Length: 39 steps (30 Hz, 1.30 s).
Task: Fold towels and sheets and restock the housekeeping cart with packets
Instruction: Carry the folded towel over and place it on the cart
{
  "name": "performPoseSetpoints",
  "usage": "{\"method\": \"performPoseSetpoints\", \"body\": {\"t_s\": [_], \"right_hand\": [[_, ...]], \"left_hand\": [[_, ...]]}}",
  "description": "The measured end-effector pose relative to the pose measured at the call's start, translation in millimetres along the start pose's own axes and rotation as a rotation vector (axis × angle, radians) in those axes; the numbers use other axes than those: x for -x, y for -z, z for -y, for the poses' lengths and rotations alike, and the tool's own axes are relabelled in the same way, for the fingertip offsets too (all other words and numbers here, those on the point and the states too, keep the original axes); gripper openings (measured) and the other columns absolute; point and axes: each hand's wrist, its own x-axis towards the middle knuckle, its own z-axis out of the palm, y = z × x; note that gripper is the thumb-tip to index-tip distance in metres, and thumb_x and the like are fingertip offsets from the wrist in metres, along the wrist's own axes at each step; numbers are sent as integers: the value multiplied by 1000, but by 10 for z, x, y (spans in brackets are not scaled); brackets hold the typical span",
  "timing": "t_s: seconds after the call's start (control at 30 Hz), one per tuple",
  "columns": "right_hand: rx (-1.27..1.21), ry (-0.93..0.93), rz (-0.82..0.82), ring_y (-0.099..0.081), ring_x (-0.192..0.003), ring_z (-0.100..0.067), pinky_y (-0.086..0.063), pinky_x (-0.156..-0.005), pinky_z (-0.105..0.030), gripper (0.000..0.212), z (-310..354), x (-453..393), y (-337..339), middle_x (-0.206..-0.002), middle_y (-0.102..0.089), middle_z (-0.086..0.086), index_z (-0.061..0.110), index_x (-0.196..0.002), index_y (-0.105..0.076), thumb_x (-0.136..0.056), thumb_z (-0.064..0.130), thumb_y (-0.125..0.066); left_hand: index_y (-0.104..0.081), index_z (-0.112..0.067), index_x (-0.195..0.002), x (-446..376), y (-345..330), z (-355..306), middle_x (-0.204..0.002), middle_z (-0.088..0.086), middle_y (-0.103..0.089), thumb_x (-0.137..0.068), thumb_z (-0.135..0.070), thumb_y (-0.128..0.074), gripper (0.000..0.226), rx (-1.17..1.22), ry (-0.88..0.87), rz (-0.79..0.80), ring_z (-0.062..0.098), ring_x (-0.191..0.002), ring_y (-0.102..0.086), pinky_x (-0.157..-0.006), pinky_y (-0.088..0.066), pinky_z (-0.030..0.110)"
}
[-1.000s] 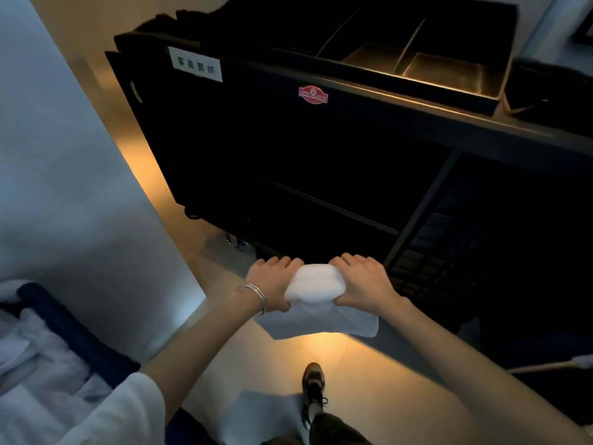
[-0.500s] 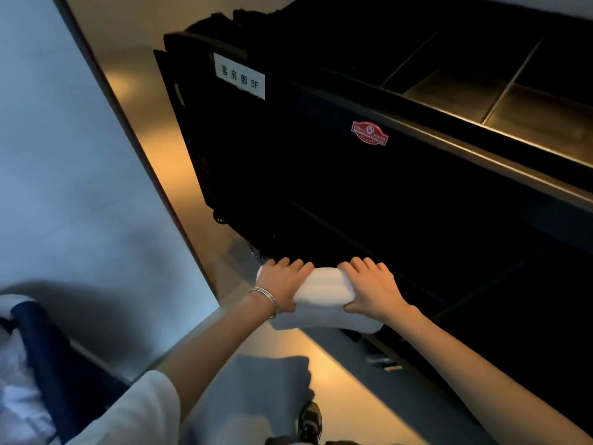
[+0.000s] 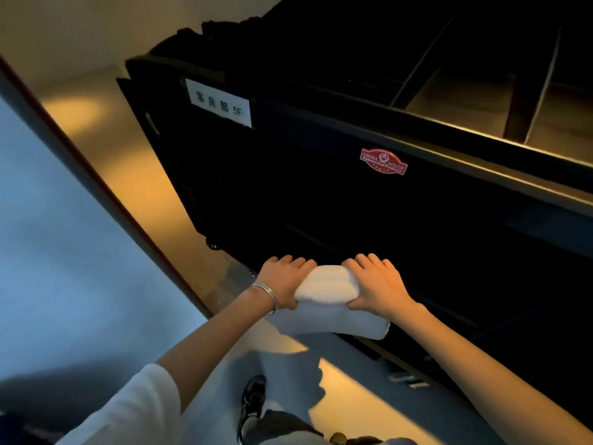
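Head | hands (image 3: 333,284) grip folded towel (image 3: 327,303) | cart (image 3: 321,203) tray compartments dim

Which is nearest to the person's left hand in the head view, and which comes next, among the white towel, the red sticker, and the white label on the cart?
From the left hand:
1. White towel, gripped in that hand, to its right.
2. Red sticker, above and right on the cart's front.
3. White label, above, near the cart's left corner.

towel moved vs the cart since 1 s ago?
Yes. The folded towel, held by the left hand and right hand, has gone forward toward the cart, now at its lower shelf opening.
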Motion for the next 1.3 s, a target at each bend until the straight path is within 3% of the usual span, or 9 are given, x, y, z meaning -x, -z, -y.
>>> {"method": "performPoseSetpoints", "body": {"t_s": [0.3, 0.4, 0.5, 0.57, 0.67, 0.8, 1.0, 1.17, 1.3], "right_hand": [[60, -244, -269, -57, -75, -25, -43, -57, -33, 79, 239, -866, 204, -86, -59, -2, 16, -102, -63, -31, 42, -88], [133, -310, -424, -51, -80, -28, -37, -65, -35, 75, 263, -1197, 218, -91, -59, -7, 13, -106, -60, -38, 33, -87], [183, -330, -722, -45, -85, -28, -30, -71, -37, 53, 257, -1437, 14, -99, -59, -10, 12, -110, -54, -61, 17, -76], [246, -343, -847, -46, -88, -28, -33, -73, -39, 42, 266, -1543, -267, -105, -56, -9, 13, -112, -52, -72, 8, -65], [297, -395, -719, -52, -90, -29, -37, -80, -41, 47, 258, -1690, -954, -108, -55, -7, 18, -114, -53, -70, 11, -67], [220, -511, -276, -43, -109, -31, -28, -94, -54, 85, 354, -1711, -1753, -115, -43, -9, 22, -118, -48, -40, 13, -81], [204, -566, -198, -42, -107, -32, -30, -90, -49, 77, 246, -2032, -1658, -112, -41, -8, 24, -119, -43, -53, 36, -80], [248, -548, -230, -44, -104, -34, -34, -97, -57, 77, 178, -2552, -1622, -109, -46, -11, 18, -124, -42, -55, 15, -76], [249, -600, -26, -27, -130, -38, -12, -110, -65, 86, 197, -2633, -1719, -139, -34, -14, 18, -146, -8, -82, 20, -64]], "left_hand": [[-38, -26, -133, -737, 280, 1103, -119, -4, -54, -66, -37, -78, 78, -198, -235, -250, 20, -107, -53, -80, -42, 32], [-46, -21, -118, -1038, 255, 1461, -101, -4, -62, -48, -34, -84, 80, -220, -303, -557, 19, -85, -60, -70, -43, 32], [-54, -17, -109, -1289, 77, 1621, -101, 0, -66, -86, -10, -54, 25, -150, -371, -1036, 22, -85, -63, -75, -40, 34], [-59, -18, -104, -1437, -183, 1628, -99, 0, -68, -92, -9, -51, 17, -113, -340, -1196, 21, -89, -63, -77, -43, 34], [-58, -20, -106, -1734, -930, 1577, -100, 0, -66, -87, -9, -51, 23, -173, -312, -967, 21, -94, -51, -78, -39, 36], [-63, -24, -104, -1931, -1780, 1492, -104, -2, -67, -76, -17, -41, 37, -174, -278, -504, 21, -100, -44, -80, -35, 36], [-63, -20, -102, -2147, -1621, 1697, -97, 1, -65, -80, -7, -46, 31, -126, -238, -650, 24, -89, -58, -87, -45, 40], [-54, -15, -107, -2517, -1525, 1851, -98, 8, -65, -61, -8, -60, 47, -177, -64, -357, 30, -93, -62, -88, -50, 44], [-56, -13, -124, -2546, -1735, 1836, -123, 11, -61, -69, -11, -53, 56, -164, -17, -299, 33, -116, -57, -99, -44, 48]]}}
